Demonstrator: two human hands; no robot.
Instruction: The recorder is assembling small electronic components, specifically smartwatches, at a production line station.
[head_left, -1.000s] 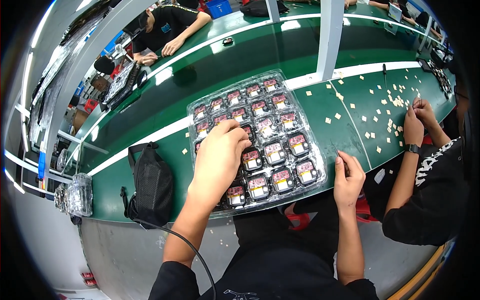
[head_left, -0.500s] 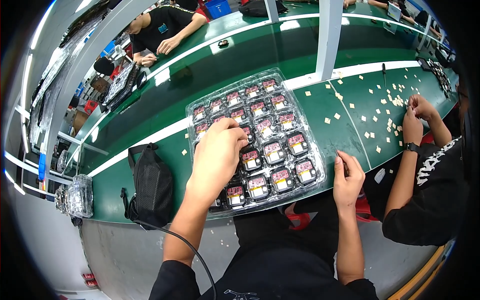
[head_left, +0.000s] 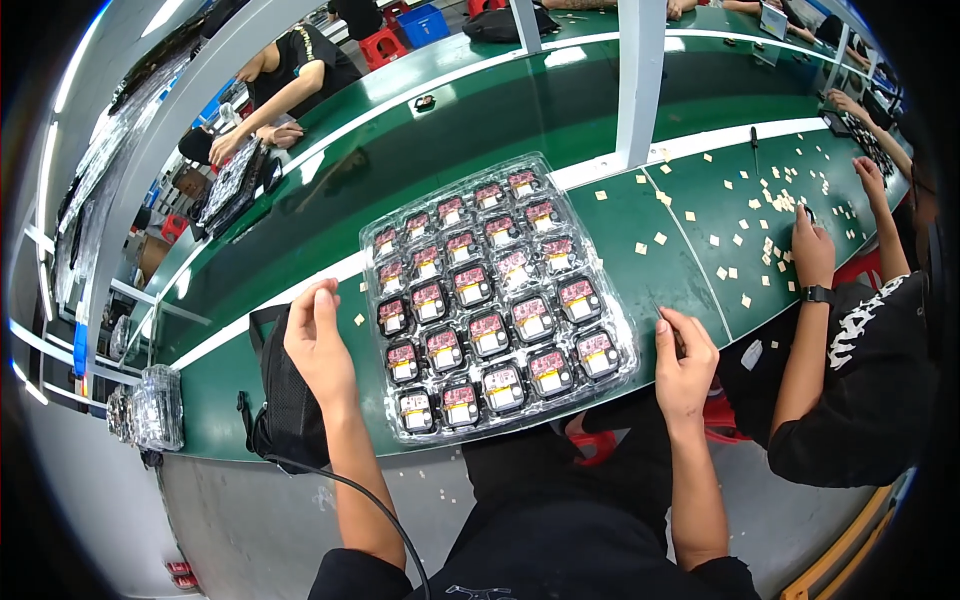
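Running across a workroom with a gray floor (head_left: pixel 220 500), a long green counter (head_left: pixel 700 275) has a white strip along its far edge, with a dark green lane beyond and a gray metal post (head_left: pixel 638 80) rising at that edge. Across the lane, at upper left, a person in a black shirt bends over a worktop; a blue bin (head_left: pixel 423 25) and a red stool (head_left: pixel 382 47) stand behind. At the right, a co-worker's arms, one with a dark wristband, reach over the counter.

A clear plastic tray (head_left: pixel 618 330) spans the counter's middle, its lower side at the near edge. A black bag (head_left: pixel 288 410) lies to its left. Stacked clear plastic (head_left: pixel 162 405) sits at the counter's left end.

The left hand (head_left: pixel 318 350) is raised in front of the bag, just off the tray's left edge, fingers drawn together; whether they pinch anything, I cannot tell. The right hand (head_left: pixel 688 370), beyond the tray's lower right corner, grasps a thin dark tool (head_left: pixel 680 347). Between the hands, the tray holds small black-cased devices (head_left: pixel 489 333) in five rows of five. Pale little squares (head_left: pixel 782 203) scatter over the counter's right side.
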